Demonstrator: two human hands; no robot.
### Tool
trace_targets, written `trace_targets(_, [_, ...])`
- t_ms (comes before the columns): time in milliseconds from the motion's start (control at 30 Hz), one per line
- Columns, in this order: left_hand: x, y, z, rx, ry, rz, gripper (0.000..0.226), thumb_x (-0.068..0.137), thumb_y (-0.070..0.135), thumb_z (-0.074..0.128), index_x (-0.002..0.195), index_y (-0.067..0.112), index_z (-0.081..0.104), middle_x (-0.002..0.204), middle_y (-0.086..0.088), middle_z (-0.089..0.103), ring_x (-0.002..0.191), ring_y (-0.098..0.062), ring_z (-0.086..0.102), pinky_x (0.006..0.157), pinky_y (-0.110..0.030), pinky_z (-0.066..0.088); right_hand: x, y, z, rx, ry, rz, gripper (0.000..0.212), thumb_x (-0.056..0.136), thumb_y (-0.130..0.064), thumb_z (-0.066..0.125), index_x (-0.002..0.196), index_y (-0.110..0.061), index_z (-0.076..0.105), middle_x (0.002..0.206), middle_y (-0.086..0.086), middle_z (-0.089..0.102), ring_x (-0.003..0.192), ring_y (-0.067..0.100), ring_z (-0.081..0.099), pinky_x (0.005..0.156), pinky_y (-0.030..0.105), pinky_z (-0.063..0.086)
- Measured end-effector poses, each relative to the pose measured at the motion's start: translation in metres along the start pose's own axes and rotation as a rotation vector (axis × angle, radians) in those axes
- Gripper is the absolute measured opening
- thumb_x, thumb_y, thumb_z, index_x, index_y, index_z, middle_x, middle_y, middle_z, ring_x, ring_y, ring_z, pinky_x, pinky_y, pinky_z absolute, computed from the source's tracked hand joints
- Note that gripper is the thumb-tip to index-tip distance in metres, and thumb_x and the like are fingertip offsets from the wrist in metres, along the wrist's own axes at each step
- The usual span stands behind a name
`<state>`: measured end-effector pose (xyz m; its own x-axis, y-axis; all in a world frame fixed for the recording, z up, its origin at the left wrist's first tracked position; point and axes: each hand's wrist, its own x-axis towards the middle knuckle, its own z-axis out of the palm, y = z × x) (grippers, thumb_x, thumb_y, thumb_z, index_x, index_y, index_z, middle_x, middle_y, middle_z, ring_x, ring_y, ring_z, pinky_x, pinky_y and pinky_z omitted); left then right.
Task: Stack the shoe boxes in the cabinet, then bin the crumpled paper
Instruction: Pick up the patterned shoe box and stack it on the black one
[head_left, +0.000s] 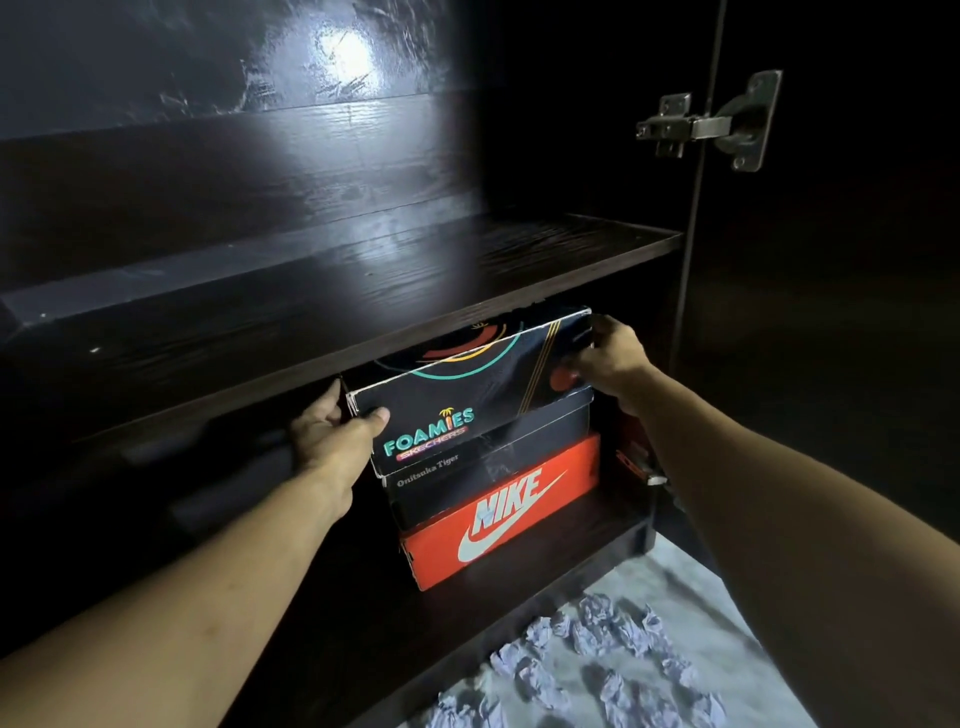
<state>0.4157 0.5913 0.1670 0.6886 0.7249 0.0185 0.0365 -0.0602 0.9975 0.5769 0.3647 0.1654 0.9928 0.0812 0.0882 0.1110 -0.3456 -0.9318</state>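
Observation:
In the lower compartment of the dark cabinet an orange Nike box lies at the bottom. A black Onitsuka Tiger box sits on it. On top, tilted with its near end low, is a black Foamies Skechers box. My left hand grips its near left corner, thumb on the lid. My right hand holds its far right edge, just under the shelf. Several balls of crumpled paper lie on the pale floor in front of the cabinet.
A dark wooden shelf runs right above the stack, leaving little height. The open cabinet door with a metal hinge stands at the right. Something orange shows behind the stack at the right.

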Motion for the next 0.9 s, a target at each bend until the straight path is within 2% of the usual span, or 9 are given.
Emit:
trace_targets(100, [-0.001, -0.002, 0.002, 0.017, 0.009, 0.013, 0.066, 0.088, -0.006, 0.062, 0.147, 0.013, 0.037, 0.113, 0.001, 0.057, 0.099, -0.016, 0.058, 0.089, -0.030, 0.049, -0.001, -0.001, 0.002, 0.011, -0.078, -0.006, 0.056, 0.066, 0.006, 0.074, 0.115, -0.020, 0.063, 0.103, 0.005, 0.068, 0.083, 0.020, 0.066, 0.057, 0.023, 0.056])
trace_targets(167, [0.005, -0.003, 0.002, 0.022, 0.027, 0.005, 0.066, 0.089, -0.004, 0.062, 0.147, 0.016, 0.038, 0.124, -0.002, 0.057, 0.105, -0.018, 0.059, 0.095, -0.033, 0.050, 0.000, -0.001, 0.003, 0.044, -0.104, -0.003, 0.063, 0.070, 0.008, 0.070, 0.125, -0.020, 0.057, 0.109, 0.006, 0.067, 0.073, 0.014, 0.060, 0.040, 0.013, 0.044])
trace_targets(233, [0.012, -0.004, 0.000, 0.040, 0.031, 0.005, 0.069, 0.087, -0.001, 0.065, 0.147, 0.022, 0.039, 0.137, -0.008, 0.053, 0.115, -0.022, 0.058, 0.101, -0.040, 0.049, 0.002, -0.001, 0.005, 0.061, -0.124, 0.004, 0.068, 0.071, 0.010, 0.067, 0.130, -0.021, 0.052, 0.112, 0.007, 0.065, 0.069, 0.011, 0.056, 0.036, 0.010, 0.040])
trace_targets(433, [0.009, -0.008, 0.000, 0.110, -0.011, -0.010, 0.075, 0.085, -0.004, 0.067, 0.148, 0.022, 0.036, 0.128, -0.003, 0.056, 0.109, -0.018, 0.059, 0.090, -0.028, 0.048, 0.005, 0.003, 0.007, 0.032, -0.126, 0.009, 0.063, 0.070, 0.006, 0.071, 0.125, -0.019, 0.055, 0.113, 0.007, 0.066, 0.088, 0.019, 0.062, 0.043, 0.015, 0.044])
trace_targets(500, [0.004, -0.011, 0.002, 0.158, -0.010, -0.011, 0.079, 0.083, -0.002, 0.070, 0.149, 0.020, 0.034, 0.126, 0.001, 0.055, 0.109, -0.016, 0.056, 0.090, -0.026, 0.044, 0.000, 0.002, 0.003, 0.007, -0.132, 0.022, 0.055, 0.072, 0.001, 0.075, 0.120, -0.019, 0.057, 0.111, 0.006, 0.068, 0.084, 0.015, 0.061, 0.048, 0.017, 0.042])
trace_targets(600, [-0.007, -0.017, 0.006, 0.294, 0.065, -0.046, 0.085, 0.076, 0.005, 0.077, 0.148, 0.012, 0.033, 0.140, -0.014, 0.051, 0.124, -0.031, 0.053, 0.102, -0.040, 0.046, -0.012, 0.000, -0.009, -0.034, -0.113, 0.061, 0.060, 0.071, -0.011, 0.079, 0.125, -0.020, 0.054, 0.111, 0.005, 0.066, 0.086, 0.017, 0.060, 0.053, 0.023, 0.047])
trace_targets(700, [-0.030, -0.017, 0.018, 0.380, 0.117, -0.165, 0.068, 0.067, 0.011, 0.074, 0.129, 0.003, 0.049, 0.129, -0.020, 0.057, 0.114, -0.039, 0.058, 0.095, -0.046, 0.051, -0.026, 0.004, -0.031, -0.123, -0.095, 0.108, 0.075, 0.070, -0.014, 0.077, 0.138, -0.016, 0.046, 0.116, 0.012, 0.065, 0.094, 0.027, 0.066, 0.065, 0.040, 0.061])
trace_targets(767, [-0.052, -0.009, 0.029, 0.365, -0.014, -0.251, 0.052, 0.076, 0.011, 0.069, 0.125, 0.000, 0.055, 0.124, -0.017, 0.059, 0.113, -0.037, 0.059, 0.090, -0.039, 0.051, -0.045, 0.002, -0.051, -0.165, -0.081, 0.127, 0.060, 0.077, -0.010, 0.074, 0.133, -0.014, 0.053, 0.113, 0.016, 0.066, 0.096, 0.029, 0.068, 0.066, 0.042, 0.061])
trace_targets(900, [-0.095, 0.008, 0.059, 0.545, -0.549, -0.289, 0.045, 0.093, 0.013, 0.059, 0.134, 0.000, 0.047, 0.135, -0.016, 0.052, 0.120, -0.033, 0.054, 0.091, -0.037, 0.045, -0.105, -0.007, -0.104, -0.251, -0.056, 0.162, 0.034, 0.084, -0.006, 0.069, 0.117, -0.011, 0.064, 0.104, 0.021, 0.070, 0.097, 0.030, 0.070, 0.075, 0.044, 0.060])
